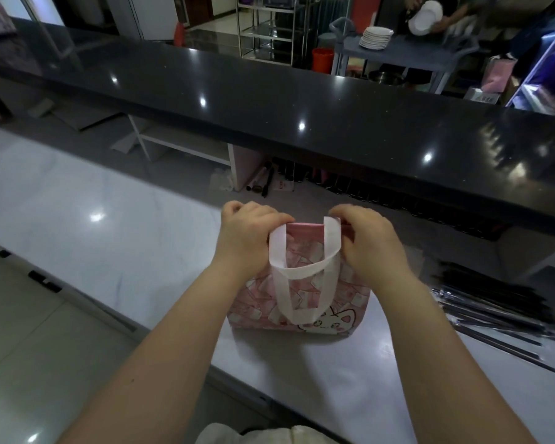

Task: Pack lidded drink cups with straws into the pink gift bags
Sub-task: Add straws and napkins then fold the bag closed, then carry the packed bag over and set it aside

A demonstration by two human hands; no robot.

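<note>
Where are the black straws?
In the head view, the black straws lie piled on the white counter, right of the pink bag.

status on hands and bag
Left hand, right hand gripping pink gift bag rim. Bag standing on counter. No cup in view; black straws to right.

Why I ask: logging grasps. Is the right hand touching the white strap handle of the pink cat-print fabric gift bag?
Touching. In the head view the right hand pinches the white strap handle at the rim of the pink cat-print gift bag.
</note>
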